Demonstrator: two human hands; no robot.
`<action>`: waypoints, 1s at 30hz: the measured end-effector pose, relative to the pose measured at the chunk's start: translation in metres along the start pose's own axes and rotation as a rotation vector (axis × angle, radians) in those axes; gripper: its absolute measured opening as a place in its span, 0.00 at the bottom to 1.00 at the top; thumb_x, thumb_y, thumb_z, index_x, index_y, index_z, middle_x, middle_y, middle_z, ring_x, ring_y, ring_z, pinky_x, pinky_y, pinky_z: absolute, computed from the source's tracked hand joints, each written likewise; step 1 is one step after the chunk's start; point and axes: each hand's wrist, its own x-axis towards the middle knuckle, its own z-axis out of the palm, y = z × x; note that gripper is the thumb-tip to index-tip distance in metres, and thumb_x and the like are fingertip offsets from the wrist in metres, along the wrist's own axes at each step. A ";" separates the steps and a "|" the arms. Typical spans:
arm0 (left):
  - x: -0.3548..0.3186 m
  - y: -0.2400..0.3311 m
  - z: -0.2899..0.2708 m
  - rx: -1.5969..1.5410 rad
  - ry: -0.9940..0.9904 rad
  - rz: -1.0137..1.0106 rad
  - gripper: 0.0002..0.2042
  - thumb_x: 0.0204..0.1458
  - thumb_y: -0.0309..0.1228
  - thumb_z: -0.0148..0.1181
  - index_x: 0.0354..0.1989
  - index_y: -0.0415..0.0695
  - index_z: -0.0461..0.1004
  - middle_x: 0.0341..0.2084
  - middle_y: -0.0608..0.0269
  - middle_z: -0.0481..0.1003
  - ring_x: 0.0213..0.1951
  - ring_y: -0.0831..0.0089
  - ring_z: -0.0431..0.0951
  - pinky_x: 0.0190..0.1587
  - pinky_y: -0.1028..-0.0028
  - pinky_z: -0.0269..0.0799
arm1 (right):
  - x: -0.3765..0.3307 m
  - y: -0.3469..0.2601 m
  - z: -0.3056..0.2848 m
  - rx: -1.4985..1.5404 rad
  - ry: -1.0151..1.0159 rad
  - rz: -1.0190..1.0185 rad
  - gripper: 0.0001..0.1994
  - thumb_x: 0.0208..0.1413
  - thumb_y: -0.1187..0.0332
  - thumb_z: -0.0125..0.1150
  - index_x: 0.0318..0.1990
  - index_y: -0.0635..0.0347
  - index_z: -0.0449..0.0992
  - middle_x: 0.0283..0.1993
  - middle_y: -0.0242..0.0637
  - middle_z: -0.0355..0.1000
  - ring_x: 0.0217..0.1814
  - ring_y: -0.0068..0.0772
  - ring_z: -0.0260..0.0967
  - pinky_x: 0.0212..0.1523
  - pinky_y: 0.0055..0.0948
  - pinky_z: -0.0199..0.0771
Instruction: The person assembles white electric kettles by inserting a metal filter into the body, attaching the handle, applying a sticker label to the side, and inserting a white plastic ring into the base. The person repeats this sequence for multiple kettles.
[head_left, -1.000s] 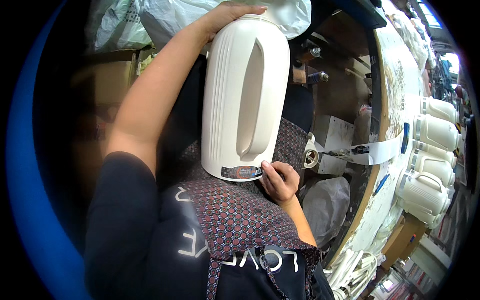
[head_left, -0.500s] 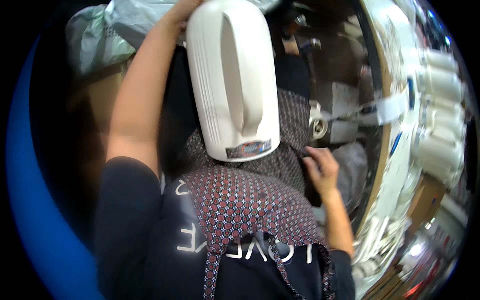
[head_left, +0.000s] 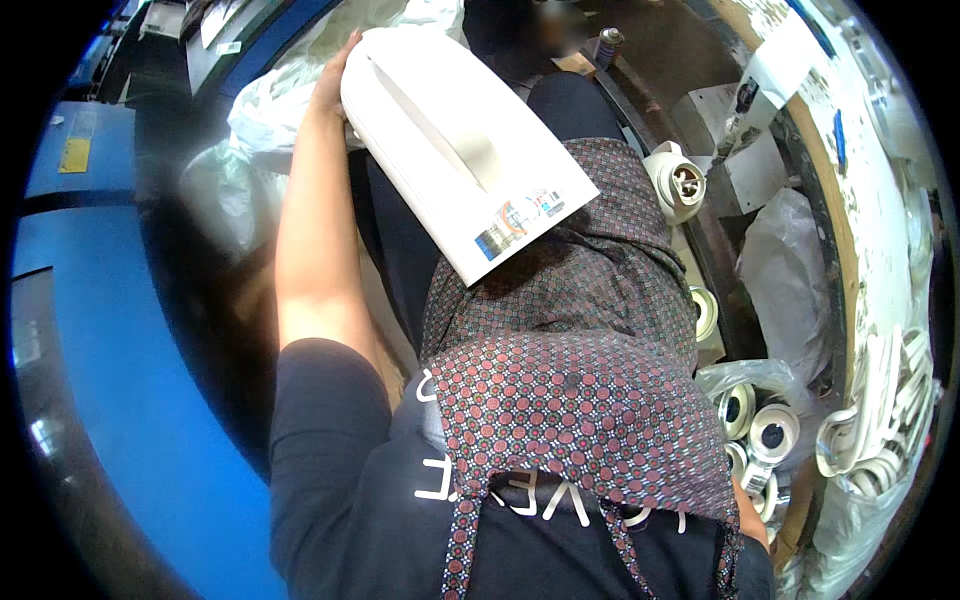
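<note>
A white plastic jug [head_left: 430, 110] with a long handle and a colourful label near its base lies tilted above my lap. My left hand [head_left: 333, 88] holds it by the far left end, fingers wrapped over the edge and partly hidden behind it. The jug's near corner reaches over my patterned apron [head_left: 590, 400]. My right hand is out of sight; just a bit of that arm shows at the lower right, beside the apron.
Right of my lap sits a round white part with wires inside [head_left: 678, 183]. Below it, a clear bag holds several round white parts [head_left: 773, 434]. Curved white handles [head_left: 885, 420] lie at far right. Blue panels [head_left: 130, 350] stand at left, plastic bags [head_left: 280, 110] at upper left.
The jug has tilted, its labelled base swinging right. My right hand, seen earlier beside my lap, has dropped out of sight. The whole view has shifted, bringing the bag of round parts into sight.
</note>
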 end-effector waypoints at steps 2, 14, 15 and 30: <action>0.021 -0.018 -0.018 -0.042 -0.003 -0.057 0.20 0.59 0.45 0.55 0.44 0.36 0.75 0.38 0.54 0.79 0.37 0.65 0.81 0.41 0.68 0.78 | 0.053 0.056 0.060 0.033 0.271 -0.296 0.22 0.51 0.59 0.57 0.53 0.58 0.71 0.47 0.54 0.72 0.49 0.56 0.69 0.48 0.43 0.69; -0.110 0.080 0.094 0.992 -0.030 0.465 0.24 0.57 0.42 0.52 0.56 0.37 0.71 0.52 0.52 0.72 0.54 0.63 0.71 0.58 0.67 0.63 | -0.021 -0.027 -0.021 0.516 0.088 -0.399 0.23 0.42 0.76 0.64 0.51 0.62 0.74 0.46 0.44 0.75 0.49 0.34 0.70 0.52 0.35 0.68; -0.110 0.077 0.103 0.966 -0.122 0.563 0.24 0.56 0.42 0.53 0.55 0.37 0.72 0.50 0.53 0.73 0.53 0.65 0.72 0.57 0.68 0.63 | -0.019 -0.012 -0.034 0.416 -0.067 -0.072 0.22 0.46 0.69 0.66 0.50 0.66 0.73 0.47 0.49 0.74 0.51 0.39 0.70 0.51 0.36 0.69; -0.156 0.100 0.063 1.165 -0.139 0.732 0.24 0.55 0.45 0.59 0.47 0.32 0.71 0.57 0.51 0.63 0.59 0.63 0.63 0.61 0.67 0.56 | -0.169 -0.290 -0.270 -0.157 0.573 -0.921 0.41 0.46 0.60 0.66 0.67 0.62 0.53 0.54 0.49 0.67 0.51 0.50 0.68 0.54 0.42 0.68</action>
